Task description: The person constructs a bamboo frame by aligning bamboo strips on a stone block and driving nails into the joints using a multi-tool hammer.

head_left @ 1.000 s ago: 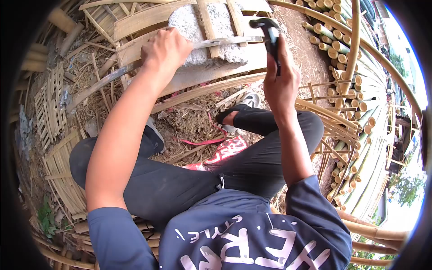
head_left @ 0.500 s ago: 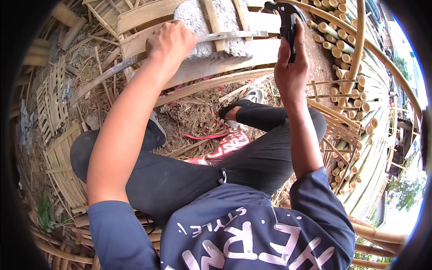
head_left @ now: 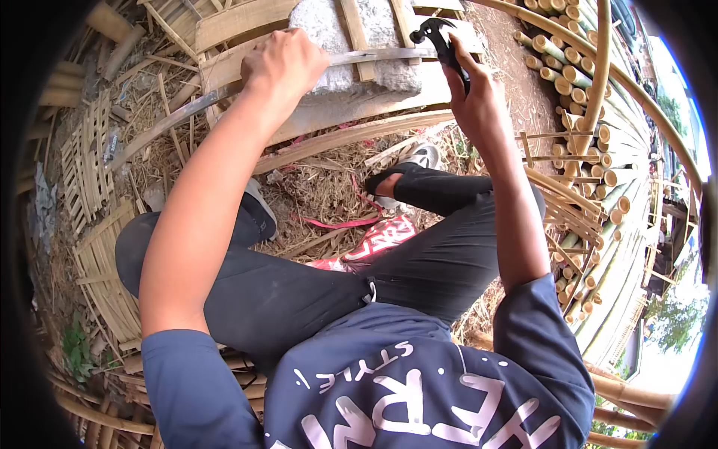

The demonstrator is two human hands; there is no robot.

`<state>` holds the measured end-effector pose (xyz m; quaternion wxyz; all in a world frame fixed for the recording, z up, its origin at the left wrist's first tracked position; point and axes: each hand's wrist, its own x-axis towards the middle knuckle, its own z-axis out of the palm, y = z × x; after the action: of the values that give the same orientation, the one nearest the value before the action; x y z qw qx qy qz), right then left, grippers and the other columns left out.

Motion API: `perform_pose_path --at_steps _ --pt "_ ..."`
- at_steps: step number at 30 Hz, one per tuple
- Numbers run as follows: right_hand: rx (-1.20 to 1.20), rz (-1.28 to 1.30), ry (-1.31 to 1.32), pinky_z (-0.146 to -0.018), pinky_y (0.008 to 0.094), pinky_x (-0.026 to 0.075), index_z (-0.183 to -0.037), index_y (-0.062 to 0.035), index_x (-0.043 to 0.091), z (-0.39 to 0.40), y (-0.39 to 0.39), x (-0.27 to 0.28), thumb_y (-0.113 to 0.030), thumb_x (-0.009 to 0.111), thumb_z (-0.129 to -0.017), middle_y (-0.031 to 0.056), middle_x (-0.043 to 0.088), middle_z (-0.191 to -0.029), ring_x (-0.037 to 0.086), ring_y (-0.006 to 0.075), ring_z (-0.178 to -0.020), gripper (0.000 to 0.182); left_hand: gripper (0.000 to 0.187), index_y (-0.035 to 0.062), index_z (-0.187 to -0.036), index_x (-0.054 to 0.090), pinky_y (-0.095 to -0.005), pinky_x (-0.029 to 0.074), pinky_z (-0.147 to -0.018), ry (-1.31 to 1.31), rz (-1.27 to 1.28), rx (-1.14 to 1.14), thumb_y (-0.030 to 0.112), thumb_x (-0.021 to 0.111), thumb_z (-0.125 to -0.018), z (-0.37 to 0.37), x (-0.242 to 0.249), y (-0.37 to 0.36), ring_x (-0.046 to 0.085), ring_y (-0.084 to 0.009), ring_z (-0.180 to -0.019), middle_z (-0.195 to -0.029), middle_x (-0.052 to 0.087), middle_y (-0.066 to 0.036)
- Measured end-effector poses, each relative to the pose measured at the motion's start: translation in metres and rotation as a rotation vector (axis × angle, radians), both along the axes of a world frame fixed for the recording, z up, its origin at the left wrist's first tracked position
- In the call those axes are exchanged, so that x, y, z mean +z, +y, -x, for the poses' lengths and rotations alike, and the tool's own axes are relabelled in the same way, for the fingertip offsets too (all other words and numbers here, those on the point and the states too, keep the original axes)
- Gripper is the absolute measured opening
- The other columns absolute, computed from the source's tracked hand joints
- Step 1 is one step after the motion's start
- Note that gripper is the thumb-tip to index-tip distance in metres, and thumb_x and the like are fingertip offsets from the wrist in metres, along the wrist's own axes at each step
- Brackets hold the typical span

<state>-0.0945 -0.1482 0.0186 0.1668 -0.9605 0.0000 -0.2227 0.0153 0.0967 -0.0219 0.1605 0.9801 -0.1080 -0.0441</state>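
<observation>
My left hand (head_left: 283, 63) is closed around a long, thin bamboo strip (head_left: 173, 123), which runs from the lower left across a rough grey concrete block (head_left: 315, 26). On that block lie two short bamboo slats (head_left: 356, 37), and the strip crosses them. A black claw hammer (head_left: 446, 54) is gripped by its handle in my right hand (head_left: 481, 97). Its head is beside the right end of the strip; whether it touches cannot be made out.
Wooden planks (head_left: 232, 71) lie under and around the block. Cut bamboo poles (head_left: 576, 75) are stacked at the right. Woven bamboo panels (head_left: 90, 165) lie at the left. Between my legs are straw and a red-and-white bag (head_left: 381, 238).
My right hand and the hammer have moved left and slightly down, bringing the hammer head to the strip's right end. My left hand stays in nearly the same place.
</observation>
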Motion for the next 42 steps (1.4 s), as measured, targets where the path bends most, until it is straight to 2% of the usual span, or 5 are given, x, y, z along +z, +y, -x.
perform_pose_path --at_steps 14,19,35,38,42 --pt "0.122 0.051 0.061 -0.071 0.0447 0.055 -0.141 -0.0142 0.054 -0.005 -0.025 -0.009 -0.022 0.058 -0.1 0.0243 0.069 -0.085 0.07 0.0394 -0.074 0.043 0.033 0.0018 -0.065 0.059 -0.0404 0.05 -0.044 -0.061 0.003 -0.024 0.014 0.041 -0.09 0.003 -0.001 0.001 0.059 -0.023 -0.052 -0.066 0.063 -0.02" --pt "0.014 -0.148 -0.102 -0.052 0.0283 0.048 -0.144 -0.0167 0.055 0.002 -0.011 0.008 -0.023 0.058 -0.102 0.0062 0.061 -0.063 0.055 0.0095 -0.053 0.043 0.034 0.003 -0.064 0.057 -0.0378 0.045 -0.041 -0.036 0.022 -0.017 0.014 0.041 -0.092 0.004 -0.009 0.0 0.055 -0.0219 -0.049 -0.063 0.06 -0.018" --pt "0.228 0.185 0.042 -0.057 0.0321 0.051 -0.137 -0.0135 0.061 -0.011 -0.011 0.004 -0.022 0.06 -0.1 0.0154 0.068 -0.072 0.065 0.0141 -0.057 0.038 0.03 0.0024 -0.073 0.066 -0.0486 0.056 -0.06 -0.068 -0.051 -0.011 0.016 0.044 -0.088 -0.001 -0.001 -0.005 0.069 -0.0285 -0.068 -0.079 0.07 -0.023" --pt "0.058 -0.139 -0.187 -0.057 0.0333 0.051 -0.139 -0.0127 0.058 -0.008 0.005 0.02 -0.026 0.059 -0.101 0.0124 0.064 -0.065 0.065 0.015 -0.057 0.041 0.03 0.0031 -0.071 0.064 -0.0471 0.056 -0.058 -0.158 -0.047 -0.03 0.016 0.044 -0.089 -0.002 -0.012 -0.001 0.066 -0.0266 -0.064 -0.075 0.068 -0.02" --pt "0.032 0.143 0.2 -0.056 0.0308 0.048 -0.142 -0.0169 0.056 -0.007 -0.013 0.016 -0.03 0.058 -0.102 0.0083 0.058 -0.062 0.055 0.0114 -0.053 0.042 0.033 0.0021 -0.068 0.061 -0.0443 0.054 -0.051 -0.12 -0.012 -0.061 0.015 0.041 -0.091 -0.001 -0.006 -0.002 0.066 -0.0253 -0.06 -0.071 0.066 -0.02"
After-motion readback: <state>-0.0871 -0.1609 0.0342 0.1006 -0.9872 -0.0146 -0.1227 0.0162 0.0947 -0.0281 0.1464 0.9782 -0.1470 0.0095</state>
